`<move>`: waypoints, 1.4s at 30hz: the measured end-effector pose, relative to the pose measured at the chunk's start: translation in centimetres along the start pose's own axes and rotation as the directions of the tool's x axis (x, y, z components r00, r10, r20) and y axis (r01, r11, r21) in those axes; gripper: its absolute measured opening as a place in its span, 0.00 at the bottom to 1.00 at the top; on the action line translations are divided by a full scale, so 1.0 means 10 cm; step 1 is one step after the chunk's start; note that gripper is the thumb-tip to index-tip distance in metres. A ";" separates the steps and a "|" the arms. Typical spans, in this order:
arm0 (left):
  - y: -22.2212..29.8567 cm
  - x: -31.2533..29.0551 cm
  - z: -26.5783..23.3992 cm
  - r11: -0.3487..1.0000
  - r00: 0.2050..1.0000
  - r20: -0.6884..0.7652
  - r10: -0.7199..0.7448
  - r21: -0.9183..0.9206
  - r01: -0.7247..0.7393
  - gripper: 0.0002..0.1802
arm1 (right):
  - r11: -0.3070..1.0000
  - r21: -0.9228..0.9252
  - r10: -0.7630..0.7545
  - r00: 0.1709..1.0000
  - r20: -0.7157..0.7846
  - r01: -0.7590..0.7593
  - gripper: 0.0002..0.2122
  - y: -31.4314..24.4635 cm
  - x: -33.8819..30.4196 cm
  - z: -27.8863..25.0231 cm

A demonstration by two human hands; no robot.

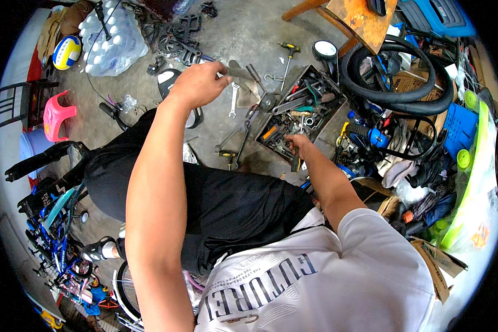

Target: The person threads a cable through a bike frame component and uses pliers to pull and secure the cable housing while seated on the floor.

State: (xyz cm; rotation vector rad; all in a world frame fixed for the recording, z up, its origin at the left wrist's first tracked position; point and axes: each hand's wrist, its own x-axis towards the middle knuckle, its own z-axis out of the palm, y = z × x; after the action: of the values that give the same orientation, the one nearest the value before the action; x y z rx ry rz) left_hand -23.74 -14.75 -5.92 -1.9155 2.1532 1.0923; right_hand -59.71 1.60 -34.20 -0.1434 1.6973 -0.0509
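The open metal toolbox (pixel 272 150) sits on the concrete floor (pixel 221 30) ahead of the person and to the right, set at a slant. The right hand (pixel 297 145) reaches to its near edge, forearm running up from the white sleeve, fingers bent down and close together among the tools. A dark-handled tool (pixel 296 164) hangs just below this hand; whether the fingers grip it, I cannot tell. The left arm stretches far forward, wrist bent, and the left hand (pixel 198 84) is over the floor left of the toolbox, palm down, with thumb and fingertips nearly together. A flat grey metal piece (pixel 239 72) shows right at these fingertips, but the view does not settle whether it is pinched.

Inside the toolbox, tools lie jumbled: green-handled pliers (pixel 314 96), an orange-handled tool (pixel 269 133) by the left wall and a ring-shaped metal part (pixel 309 121) near the middle. Left of the toolbox, a silver wrench (pixel 234 100) lies on the floor; beyond it is a yellow-and-black T-handle tool (pixel 288 48). Farther right, black tires (pixel 351 77) rest against a cardboard box (pixel 414 83), near a blue plastic basket (pixel 460 128). At far left stands a wrapped pack of clear bottles (pixel 113 44).
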 end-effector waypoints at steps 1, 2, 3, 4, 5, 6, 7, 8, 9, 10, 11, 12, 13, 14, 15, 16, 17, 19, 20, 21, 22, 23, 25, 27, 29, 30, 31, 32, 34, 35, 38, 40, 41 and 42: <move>-0.01 0.01 0.00 1.000 1.000 0.001 -0.003 0.011 0.003 0.22 | 1.000 0.009 0.005 1.000 0.009 -0.005 0.12 -0.02 -0.02 0.02; -0.01 0.01 0.01 1.000 1.000 -0.006 -0.001 0.013 0.001 0.22 | 0.998 0.056 -0.026 0.999 -0.048 0.029 0.09 -0.01 -0.05 0.04; -0.01 0.02 0.01 1.000 1.000 -0.013 0.002 0.014 -0.002 0.22 | 0.997 0.072 -0.036 0.998 -0.055 0.040 0.07 -0.02 -0.08 0.05; -0.01 0.02 0.03 1.000 1.000 -0.016 0.004 0.016 -0.004 0.22 | 0.995 0.089 -0.041 0.997 -0.062 0.047 0.06 0.00 -0.09 0.06; 0.00 0.03 0.04 0.999 1.000 -0.014 0.021 0.029 -0.021 0.22 | 0.993 0.106 -0.046 0.996 -0.070 0.054 0.05 0.00 -0.11 0.07; 0.01 0.05 0.04 0.998 0.999 -0.011 0.040 0.044 -0.039 0.22 | 0.990 0.136 -0.018 0.994 -0.106 0.033 0.04 -0.02 -0.11 0.08; 0.03 0.07 0.04 0.997 0.998 -0.010 0.058 0.058 -0.058 0.22 | 0.986 0.138 -0.071 0.985 -0.157 0.093 0.03 -0.03 -0.13 0.11; 0.07 0.07 0.06 0.996 0.998 0.020 0.061 0.069 -0.062 0.23 | 0.978 0.139 -0.122 0.970 -0.208 0.153 0.03 0.01 -0.17 0.14; 0.11 0.06 0.09 0.994 0.997 0.052 0.064 0.081 -0.069 0.23 | 0.967 0.138 -0.171 0.950 -0.261 0.213 0.02 0.05 -0.22 0.15; 0.10 0.08 0.15 0.995 0.994 0.067 0.081 0.054 -0.084 0.24 | 0.966 0.093 -0.202 0.928 -0.312 0.242 0.03 0.13 -0.18 0.11; 0.09 0.08 0.18 0.991 0.992 0.072 0.104 0.075 -0.109 0.24 | 0.976 0.089 -0.173 0.954 -0.247 0.200 0.05 0.10 -0.36 0.11; 0.07 0.07 0.21 0.991 0.993 0.072 0.098 0.080 -0.103 0.24 | 0.984 0.083 -0.142 0.973 -0.181 0.159 0.06 0.07 -0.56 0.07; 0.06 0.06 0.21 0.992 0.993 0.063 0.095 0.082 -0.100 0.23 | 0.989 0.071 -0.117 0.986 -0.120 0.127 0.08 -0.03 -0.83 0.01; 0.07 0.06 0.21 0.990 0.993 0.063 0.097 0.096 -0.103 0.23 | 0.992 0.069 -0.101 0.995 -0.020 0.102 0.09 -0.05 -1.02 -0.12; 0.06 0.05 0.20 0.989 0.994 0.060 0.094 0.111 -0.100 0.23 | 0.995 0.059 -0.086 0.993 0.083 0.081 0.10 -0.07 -1.21 -0.24; 0.07 0.07 0.20 0.987 0.994 0.059 0.097 0.125 -0.104 0.22 | 0.987 0.109 -0.127 0.988 0.084 0.117 0.12 -0.12 -1.51 -0.33; 0.09 0.08 0.20 0.988 0.993 0.051 0.108 0.102 -0.112 0.22 | 0.976 0.154 -0.169 0.982 0.087 0.154 0.13 -0.21 -1.84 -0.39; 0.14 0.07 0.19 0.991 0.993 0.030 0.117 0.057 -0.119 0.22 | 0.929 0.143 -0.351 0.935 0.046 0.341 0.15 -0.36 -2.29 -0.45; 0.18 0.07 0.13 0.991 0.992 0.037 0.124 0.038 -0.125 0.22 | 0.893 0.155 -0.435 0.898 0.062 0.422 0.15 -0.52 -2.50 -0.38; 0.21 0.02 0.10 0.994 0.994 0.033 0.107 0.001 -0.107 0.22 | 0.834 0.182 -0.541 0.836 0.087 0.521 0.15 -0.62 -2.53 -0.32; 0.18 0.03 0.11 0.989 0.990 0.021 0.136 -0.064 -0.135 0.23 | 0.775 0.226 -0.619 0.780 0.091 0.590 0.16 -0.81 -2.66 -0.15; 0.15 0.11 0.14 0.976 0.984 0.006 0.178 -0.127 -0.176 0.23 | 0.706 0.273 -0.694 0.715 0.083 0.653 0.16 -0.99 -2.79 0.05; 0.19 0.15 0.10 0.867 0.991 -0.017 0.136 -0.482 -0.127 0.24 | 0.594 0.380 -0.793 0.597 0.125 0.709 0.19 -1.35 -2.81 0.46; 0.26 0.11 -0.04 0.621 0.990 -0.126 0.064 -0.771 -0.138 0.21 | 0.528 0.406 -0.848 0.483 0.217 0.746 0.18 -1.74 -2.96 0.95; 0.29 0.03 -0.32 0.766 0.935 -0.345 -0.086 -0.623 -0.159 0.18 | 0.514 0.413 -0.857 0.430 0.284 0.752 0.17 -2.05 -3.15 1.39; 0.26 -0.02 -0.44 0.667 0.897 -0.397 -0.194 -0.724 -0.176 0.16 | 0.457 0.413 -0.887 0.374 0.270 0.788 0.16 -2.14 -3.20 1.60; 0.25 0.00 -0.53 0.552 0.858 -0.429 -0.281 -0.804 -0.221 0.14 | 0.390 0.412 -0.919 0.318 0.235 0.824 0.16 -2.24 -3.23 1.75; 0.14 -0.09 -0.60 0.431 0.790 -0.523 -0.321 -0.823 -0.370 0.12 | 0.369 0.369 -0.920 0.279 0.275 0.853 0.15 -2.31 -3.41 1.94; -0.01 -0.29 -0.84 0.387 0.616 -0.651 -0.444 -0.759 -0.523 0.11 | 0.272 0.282 -0.929 0.174 0.327 0.920 0.15 -2.41 -3.72 2.22; 0.04 -0.48 -1.04 0.321 0.524 -0.691 -0.497 -0.708 -0.629 0.12 | 0.279 0.253 -0.921 0.184 0.344 0.926 0.16 -2.48 -3.87 2.26; -0.01 -1.23 -1.51 0.472 0.218 -0.858 -0.465 -0.448 -0.759 0.12 | 0.303 0.261 -0.921 0.211 0.328 0.917 0.17 -2.89 -4.44 2.36; -0.18 -1.77 -1.57 0.510 0.175 -0.911 -0.373 -0.359 -0.782 0.13 | 0.282 0.385 -0.886 0.084 0.457 0.878 0.15 -3.44 -4.82 2.34; -0.25 -2.13 -1.53 0.529 0.164 -0.921 -0.352 -0.341 -0.778 0.14 | 0.217 0.495 -0.871 -0.061 0.487 0.841 0.13 -3.62 -4.99 2.44; -0.40 -2.44 -1.37 0.559 0.156 -0.912 -0.380 -0.361 -0.747 0.15 | 0.256 0.579 -0.889 -0.047 0.455 0.774 0.11 -3.39 -5.31 2.70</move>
State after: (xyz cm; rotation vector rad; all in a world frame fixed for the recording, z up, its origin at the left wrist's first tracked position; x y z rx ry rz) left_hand -9.21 -1.27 14.26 -3.7994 2.8236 1.0371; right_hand -24.17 -24.07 18.47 -1.0057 0.4700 -0.9739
